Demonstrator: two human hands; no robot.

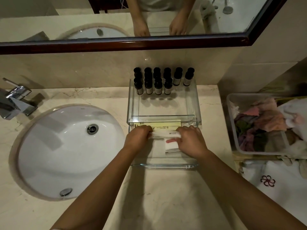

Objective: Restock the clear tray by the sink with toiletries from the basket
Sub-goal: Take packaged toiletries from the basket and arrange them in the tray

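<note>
A clear tray [193,105] stands on the counter right of the sink, with several small dark-capped bottles [157,83] lined along its far end. A lower clear tray section [163,166] sits in front of it. Over that front section my left hand [138,138] and my right hand [191,141] both grip the ends of a long white packet [164,134]. Behind it lies a pale yellow packet [166,125]. Under my right hand rests a small white sachet [171,146] with a pink mark.
A white oval sink [66,150] with a chrome tap [15,100] fills the left. A clear plastic bin [235,130] of crumpled cloths sits at the right, white embroidered fabric [269,181] below it. A dark-framed mirror [132,44] runs above the backsplash.
</note>
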